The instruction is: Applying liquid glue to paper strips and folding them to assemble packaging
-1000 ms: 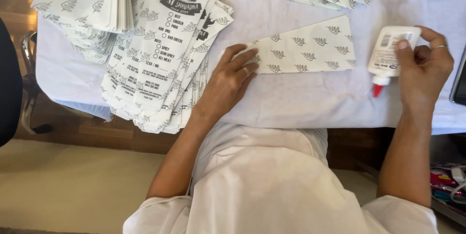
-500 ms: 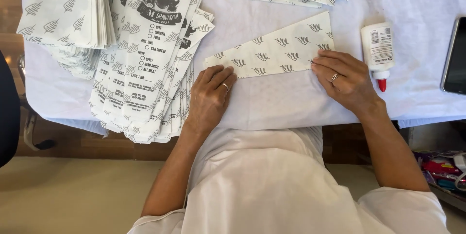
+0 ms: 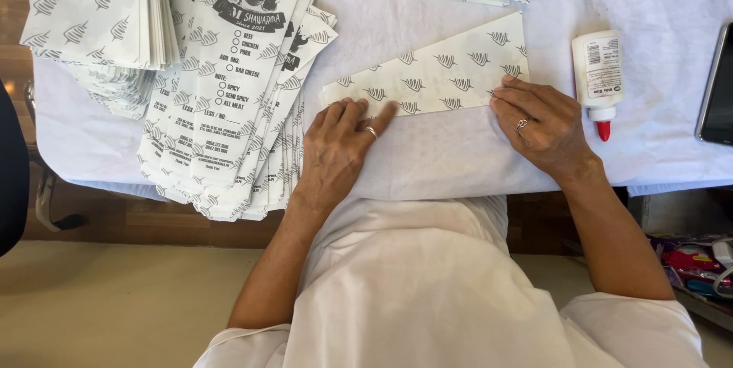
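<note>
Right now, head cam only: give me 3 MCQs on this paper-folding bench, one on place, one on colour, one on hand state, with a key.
1. Where does the glue bottle lie?
A. Beside the right hand, toward the dark screen
B. On the printed stack
C. On the floor

2. What colour is the bottle's cap?
A. Blue
B. Red
C. Green

3. What are both hands doing?
A. Lifting the bottle
B. Hanging clear of the table
C. Pressing flat on the folded patterned sheet

Key: 1 A, the bottle lies on the white cloth next to that hand. 2 B, the tip shows red. 3 C, the left hand and the right rest on the sheet's lower edge.
</note>
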